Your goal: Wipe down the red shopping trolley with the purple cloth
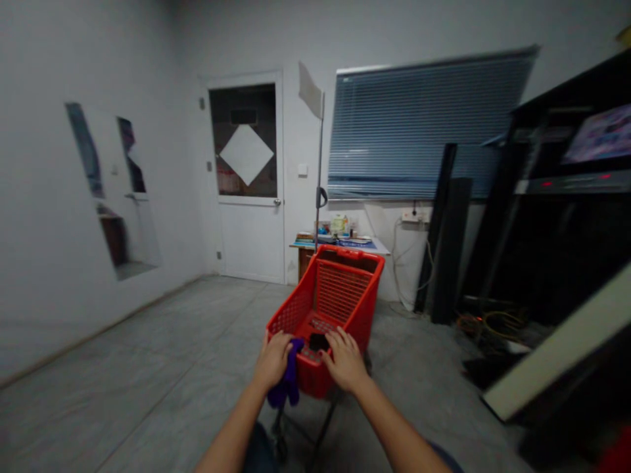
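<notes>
Both my hands rest on the near end of a red plastic shopping cart [340,289] with mesh sides. My left hand [273,360] grips the cart's near edge and a purple cloth [288,384], which hangs down below it. My right hand [345,360] is curled over the same edge a short way to the right. A small black item [319,341] lies in the cart's bottom, between my hands. The cloth hides part of the cart's near left corner.
A thin pole with a white flag [318,131] rises behind the cart. Beyond it stands a cluttered table [340,244] below a window blind [428,125]. A white door [246,177] is at the back. Black panels [446,230] lean at right, near tangled cables [488,325], above a grey floor [148,348].
</notes>
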Demonstrator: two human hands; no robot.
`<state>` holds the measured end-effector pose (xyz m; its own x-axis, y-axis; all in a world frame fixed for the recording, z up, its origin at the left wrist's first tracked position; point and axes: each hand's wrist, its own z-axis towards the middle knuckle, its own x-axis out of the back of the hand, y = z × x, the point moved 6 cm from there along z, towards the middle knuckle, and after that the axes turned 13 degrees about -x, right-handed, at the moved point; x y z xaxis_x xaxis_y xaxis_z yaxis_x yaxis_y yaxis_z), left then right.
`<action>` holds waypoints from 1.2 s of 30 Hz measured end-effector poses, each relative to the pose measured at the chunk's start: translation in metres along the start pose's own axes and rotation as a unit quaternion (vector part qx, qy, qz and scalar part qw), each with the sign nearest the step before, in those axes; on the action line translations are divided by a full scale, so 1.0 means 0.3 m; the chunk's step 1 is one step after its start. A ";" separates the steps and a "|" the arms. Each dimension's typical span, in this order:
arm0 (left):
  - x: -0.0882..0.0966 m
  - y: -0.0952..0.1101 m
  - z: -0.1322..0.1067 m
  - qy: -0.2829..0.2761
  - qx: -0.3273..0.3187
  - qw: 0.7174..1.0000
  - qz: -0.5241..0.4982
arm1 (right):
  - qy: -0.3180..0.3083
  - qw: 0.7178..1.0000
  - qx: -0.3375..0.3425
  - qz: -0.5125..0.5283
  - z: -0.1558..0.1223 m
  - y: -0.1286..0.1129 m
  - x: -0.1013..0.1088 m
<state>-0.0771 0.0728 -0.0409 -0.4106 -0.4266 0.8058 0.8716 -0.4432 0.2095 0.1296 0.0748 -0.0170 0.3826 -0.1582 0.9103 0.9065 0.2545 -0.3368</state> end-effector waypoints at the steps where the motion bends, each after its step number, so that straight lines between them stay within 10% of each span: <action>1: 0.003 0.001 0.002 0.010 0.015 1.000 0.006 | 0.004 1.000 -0.005 0.004 -0.002 -0.016 -0.010; 10: -0.053 0.254 -0.035 -0.003 -0.050 0.998 -0.030 | 0.010 1.000 -0.017 -0.017 -0.023 -0.018 -0.011; 18: 0.018 0.047 0.014 -0.018 -0.021 1.000 -0.001 | 0.009 0.999 -0.038 -0.005 -0.051 -0.022 -0.012; 26: -0.005 0.217 -0.024 -0.022 -0.079 0.996 -0.031 | 0.002 0.998 -0.065 -0.004 -0.078 -0.054 -0.019; 36: 0.032 0.006 0.003 -0.011 -0.018 0.997 -0.070 | -0.014 1.000 -0.010 -0.018 -0.025 0.015 0.051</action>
<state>-0.0793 0.0686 -0.0323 -0.5216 -0.3408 0.7821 0.7957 -0.5251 0.3019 0.1410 0.0663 -0.0064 0.3450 -0.1410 0.9280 0.9232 0.2296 -0.3083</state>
